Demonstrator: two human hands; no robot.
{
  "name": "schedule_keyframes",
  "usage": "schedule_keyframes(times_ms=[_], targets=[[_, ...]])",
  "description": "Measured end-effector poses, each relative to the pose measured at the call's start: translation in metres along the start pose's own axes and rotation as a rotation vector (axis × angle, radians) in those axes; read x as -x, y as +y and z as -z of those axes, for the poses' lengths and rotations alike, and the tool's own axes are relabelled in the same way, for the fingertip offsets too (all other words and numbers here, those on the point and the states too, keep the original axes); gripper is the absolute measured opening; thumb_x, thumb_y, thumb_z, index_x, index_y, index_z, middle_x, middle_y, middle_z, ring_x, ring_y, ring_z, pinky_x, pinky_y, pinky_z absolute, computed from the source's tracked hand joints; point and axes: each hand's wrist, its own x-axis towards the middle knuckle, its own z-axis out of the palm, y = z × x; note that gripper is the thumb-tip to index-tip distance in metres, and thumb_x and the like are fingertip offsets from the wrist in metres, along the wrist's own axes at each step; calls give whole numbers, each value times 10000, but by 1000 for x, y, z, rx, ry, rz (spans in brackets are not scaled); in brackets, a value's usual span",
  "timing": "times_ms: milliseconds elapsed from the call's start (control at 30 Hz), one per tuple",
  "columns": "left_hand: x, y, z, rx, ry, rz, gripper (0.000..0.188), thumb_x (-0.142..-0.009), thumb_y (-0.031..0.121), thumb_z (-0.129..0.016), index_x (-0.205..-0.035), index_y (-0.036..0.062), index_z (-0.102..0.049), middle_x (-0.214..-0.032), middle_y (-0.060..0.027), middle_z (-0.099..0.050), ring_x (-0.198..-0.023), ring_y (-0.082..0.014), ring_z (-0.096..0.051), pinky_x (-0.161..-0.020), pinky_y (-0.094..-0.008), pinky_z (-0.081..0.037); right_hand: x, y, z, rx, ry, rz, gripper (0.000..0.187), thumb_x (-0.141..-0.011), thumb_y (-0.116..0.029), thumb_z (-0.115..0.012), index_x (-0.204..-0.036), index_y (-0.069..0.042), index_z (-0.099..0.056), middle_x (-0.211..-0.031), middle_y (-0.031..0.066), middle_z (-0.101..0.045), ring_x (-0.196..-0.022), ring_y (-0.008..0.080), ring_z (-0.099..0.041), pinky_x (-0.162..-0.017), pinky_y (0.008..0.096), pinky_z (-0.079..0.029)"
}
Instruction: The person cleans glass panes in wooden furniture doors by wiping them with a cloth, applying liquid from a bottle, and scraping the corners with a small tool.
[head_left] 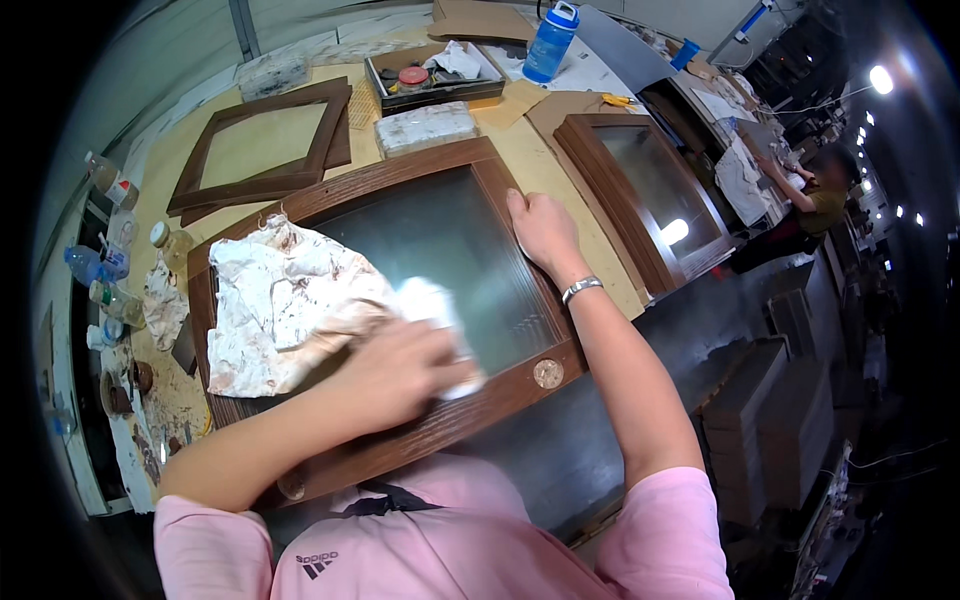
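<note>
A brown wooden frame [400,175] with a frosted glass pane [450,250] lies flat on the workbench in front of me. My left hand [395,370] presses a white, brown-stained cloth [285,300] onto the pane near the frame's lower rail. The cloth spreads over the pane's left half. My right hand [540,230] rests flat on the frame's right rail, fingers together, holding nothing. A round metal disc [547,373] sits in the frame's lower right corner.
A second glazed frame [640,185] lies to the right, and an empty wooden frame [265,140] at the back left. A tray of jars [430,80], a sponge block [425,127] and a blue bottle [550,40] stand behind. Small bottles [110,260] line the left edge. Another person [815,195] works at far right.
</note>
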Motion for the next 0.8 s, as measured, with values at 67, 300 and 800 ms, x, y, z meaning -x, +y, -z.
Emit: schedule_keyframes(times_ms=[67,300,800], targets=[[42,-15,16,-52,34,61,428,-711,-14,-651,-1107,110,-756,-890,-65,-580,-859,-255,-562,-784,-421,-425,3,3,5,-6,5,-8,592,-1011,-466,-438,-903,51,-705,-898,299,-689,-914,459,-667,-842,515,-508],[4,-1,5,-197,32,-22,327,-727,60,-647,-1040,1,-719,-921,-95,-566,-886,-272,-546,-770,-407,-419,4,-15,0,-17,-32,10,597,-1006,-465,-437,-889,55,-707,-891,301,-688,-902,462,-667,-843,517,-508],[80,-38,38,-353,116,233,289,-820,7,-654,-1077,102,-746,-904,-79,-607,-848,-262,-585,-737,-397,-442,3,-5,1,-35,11,27,610,-1006,-452,-432,-824,62,-705,-837,317,-674,-847,482,-668,-809,533,-515]])
